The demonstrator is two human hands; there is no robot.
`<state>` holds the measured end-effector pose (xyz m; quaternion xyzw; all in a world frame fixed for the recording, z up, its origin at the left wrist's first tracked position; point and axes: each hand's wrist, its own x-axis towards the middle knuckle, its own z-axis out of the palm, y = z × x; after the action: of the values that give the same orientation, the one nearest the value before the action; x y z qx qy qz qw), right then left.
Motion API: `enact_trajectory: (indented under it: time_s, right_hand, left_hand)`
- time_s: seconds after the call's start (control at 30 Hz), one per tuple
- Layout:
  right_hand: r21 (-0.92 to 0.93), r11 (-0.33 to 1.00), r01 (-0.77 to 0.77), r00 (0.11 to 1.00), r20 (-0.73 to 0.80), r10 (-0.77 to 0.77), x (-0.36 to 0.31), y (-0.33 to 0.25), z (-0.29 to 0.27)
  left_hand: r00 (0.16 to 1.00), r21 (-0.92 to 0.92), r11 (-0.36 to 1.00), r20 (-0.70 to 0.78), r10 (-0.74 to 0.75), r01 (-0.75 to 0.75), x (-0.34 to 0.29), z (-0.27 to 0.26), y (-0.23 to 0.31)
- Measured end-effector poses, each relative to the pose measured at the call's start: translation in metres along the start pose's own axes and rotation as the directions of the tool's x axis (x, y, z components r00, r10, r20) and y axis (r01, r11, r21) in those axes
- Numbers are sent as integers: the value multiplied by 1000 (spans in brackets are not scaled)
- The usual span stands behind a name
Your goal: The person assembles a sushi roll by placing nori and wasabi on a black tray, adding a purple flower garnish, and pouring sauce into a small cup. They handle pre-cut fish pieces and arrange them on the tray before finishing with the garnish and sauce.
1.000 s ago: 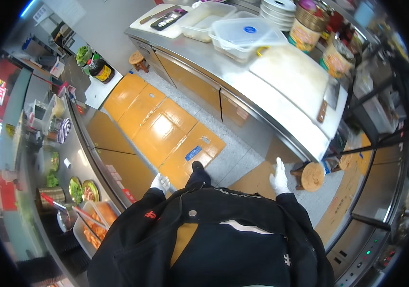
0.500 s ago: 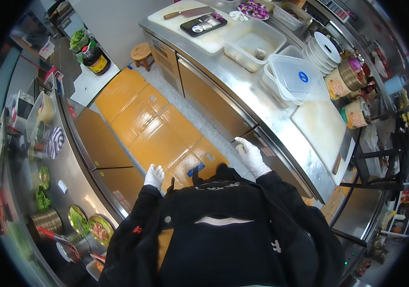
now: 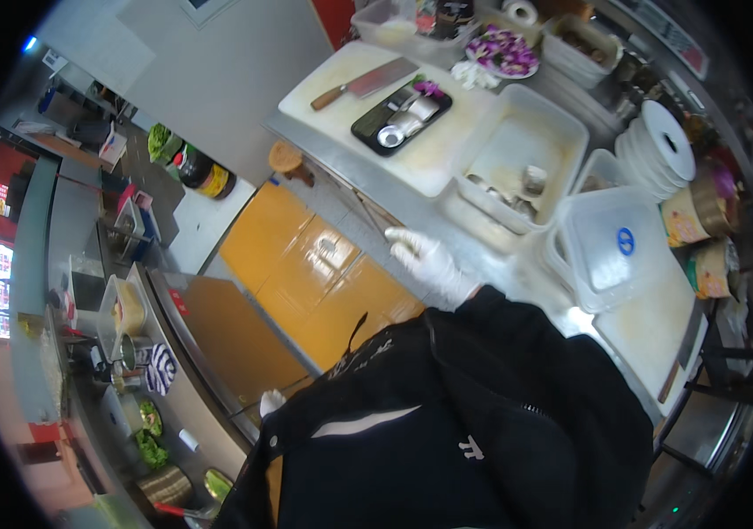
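Note:
My right hand (image 3: 436, 267), in a white glove, hangs beside the front edge of the steel counter (image 3: 482, 256) on the right. Its fingers are loosely bent and a little apart, and I see nothing held in them. Low down at left, only a small white gloved piece of my left hand (image 3: 272, 403) shows past my black jacket; its fingers are hidden. Nearest to the right hand on the counter is a clear plastic tub (image 3: 517, 150) with several metal pieces inside. Left of it, a white cutting board (image 3: 323, 79) bears a cleaver (image 3: 366, 84) and a black tray (image 3: 401, 119) with silver pieces and a purple flower.
Farther right are a lidded clear box (image 3: 614, 238), stacked white plates (image 3: 654, 150) and a second cutting board (image 3: 649, 331). A plate of purple flowers (image 3: 504, 51) sits at the back. Orange floor (image 3: 306, 256) runs between the counters; a wooden stool (image 3: 286, 159) stands beyond.
My body and view have turned toward the right counter. The right hand has moved up and nearer to the counter edge, while the left has slipped mostly behind my jacket.

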<state>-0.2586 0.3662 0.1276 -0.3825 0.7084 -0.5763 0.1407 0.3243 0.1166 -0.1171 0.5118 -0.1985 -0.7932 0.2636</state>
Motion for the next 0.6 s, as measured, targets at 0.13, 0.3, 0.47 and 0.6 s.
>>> enact_trajectory:
  time_s: [0.13,0.3,0.47,0.6]
  right_hand:
    - [160,965,-209,977,-13,214,72,9,-1]
    - [-249,966,67,876,-448,-176,131,31,3]
    - [-361,923,-131,802,-586,-116,159,69,6]
    - [-229,902,-365,684,-724,93,176,85,26]
  left_hand:
    - [916,-121,986,396,-59,115,30,40,34]
    - [964,35,998,-262,-32,43,103,178,77]
    - [960,288,925,198,197,-249,200,399,172]
    - [824,484,773,559,87,-410,216,587,224]
